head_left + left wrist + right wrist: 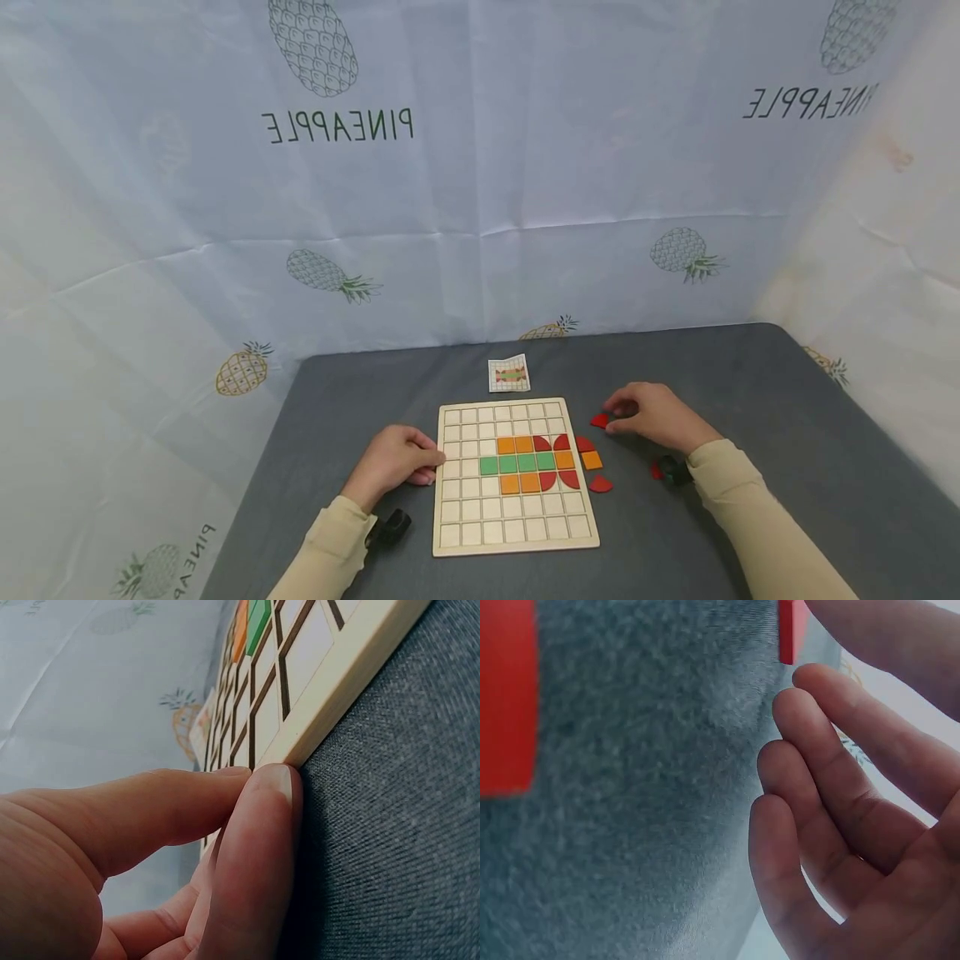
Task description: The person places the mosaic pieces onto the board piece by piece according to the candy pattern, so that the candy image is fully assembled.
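A wooden grid board lies on the table, with a row of green square tiles, orange square tiles and red quarter-round tiles set in its cells. At the board's left edge, my left hand pinches the rim between thumb and index finger, as the left wrist view shows. My right hand is right of the board, its fingers loosely bent around nothing. Close to its thumb and fingertips lies a loose red quarter-round tile; in the right wrist view that red tile sits beside the thumb.
Beyond the board lies a small pattern card printed with a coloured design. Along the board's right edge are a loose orange tile and more red tiles. Another red piece shows by the right wrist. A pineapple-print cloth hangs behind.
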`<state>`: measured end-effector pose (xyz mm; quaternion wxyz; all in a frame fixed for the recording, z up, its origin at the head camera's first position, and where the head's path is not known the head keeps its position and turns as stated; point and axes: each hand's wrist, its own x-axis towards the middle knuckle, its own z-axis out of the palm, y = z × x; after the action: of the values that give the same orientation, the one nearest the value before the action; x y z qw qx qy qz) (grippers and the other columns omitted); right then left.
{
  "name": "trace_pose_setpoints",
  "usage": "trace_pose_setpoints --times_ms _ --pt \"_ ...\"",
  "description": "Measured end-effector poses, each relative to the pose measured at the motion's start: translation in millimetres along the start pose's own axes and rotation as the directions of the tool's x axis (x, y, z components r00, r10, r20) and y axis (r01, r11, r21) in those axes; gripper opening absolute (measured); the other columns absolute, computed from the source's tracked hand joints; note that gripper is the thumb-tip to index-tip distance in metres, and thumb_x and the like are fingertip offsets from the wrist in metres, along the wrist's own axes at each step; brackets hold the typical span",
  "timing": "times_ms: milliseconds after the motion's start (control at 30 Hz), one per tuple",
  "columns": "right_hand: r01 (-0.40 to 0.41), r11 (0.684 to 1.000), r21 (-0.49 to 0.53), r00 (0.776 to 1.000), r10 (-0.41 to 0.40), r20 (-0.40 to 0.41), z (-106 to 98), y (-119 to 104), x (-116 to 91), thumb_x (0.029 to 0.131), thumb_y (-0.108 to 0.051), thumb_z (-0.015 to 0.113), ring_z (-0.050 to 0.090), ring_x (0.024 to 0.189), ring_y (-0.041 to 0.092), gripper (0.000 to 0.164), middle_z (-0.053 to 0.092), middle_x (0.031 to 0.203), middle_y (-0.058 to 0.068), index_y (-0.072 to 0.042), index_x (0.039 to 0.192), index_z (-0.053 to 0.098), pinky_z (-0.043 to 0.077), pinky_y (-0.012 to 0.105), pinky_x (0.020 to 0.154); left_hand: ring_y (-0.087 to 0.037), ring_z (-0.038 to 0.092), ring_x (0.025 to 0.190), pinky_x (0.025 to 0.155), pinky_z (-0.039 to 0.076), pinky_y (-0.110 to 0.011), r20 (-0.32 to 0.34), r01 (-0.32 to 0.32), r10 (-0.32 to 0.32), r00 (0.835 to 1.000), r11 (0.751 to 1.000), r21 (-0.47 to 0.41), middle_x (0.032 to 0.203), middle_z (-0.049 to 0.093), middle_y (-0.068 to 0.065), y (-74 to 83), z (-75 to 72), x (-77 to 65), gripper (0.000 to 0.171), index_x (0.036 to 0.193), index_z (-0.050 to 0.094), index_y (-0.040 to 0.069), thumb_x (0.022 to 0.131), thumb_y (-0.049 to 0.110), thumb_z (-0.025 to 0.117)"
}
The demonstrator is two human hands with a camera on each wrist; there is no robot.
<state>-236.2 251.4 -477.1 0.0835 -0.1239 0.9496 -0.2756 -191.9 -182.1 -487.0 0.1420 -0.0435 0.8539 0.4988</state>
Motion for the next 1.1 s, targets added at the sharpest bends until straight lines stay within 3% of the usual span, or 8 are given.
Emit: trace_pose_setpoints --times_ms 700,1100 --pt "0.007 1.0 -0.003 1.0 -0.007 -0.013 15 -3 6 0.091 -0.025 0.089 0.064 0.088 0.012 0.018 0.073 0.1 -0.003 -0.017 0.106 0.082 0.06 0.035 0.079 -0.014 0.075 0.066 0.064 0.068 -0.033 0.016 0.011 -0.011 1.0 1.0 -0.008 0.081 0.078 -0.011 -6.4 0.1 0.2 0.023 0.102 0.075 -0.001 0.089 0.014 0.088" --pt "0.043 0.998 0.044 0.999 -0.042 -0.016 34 -49 23 0.092 -0.025 0.089 0.063 0.087 0.011 0.013 0.071 0.099 -0.006 -0.022 0.104 0.083 0.061 0.034 0.08 -0.014 0.075 0.068 0.066 0.068 -0.033 0.043 0.0 0.001 0.999 1.0 -0.023 0.081 0.078 -0.01 -6.6 -1.4 4.9 0.023 0.104 0.076 -0.001 0.091 0.015 0.087"
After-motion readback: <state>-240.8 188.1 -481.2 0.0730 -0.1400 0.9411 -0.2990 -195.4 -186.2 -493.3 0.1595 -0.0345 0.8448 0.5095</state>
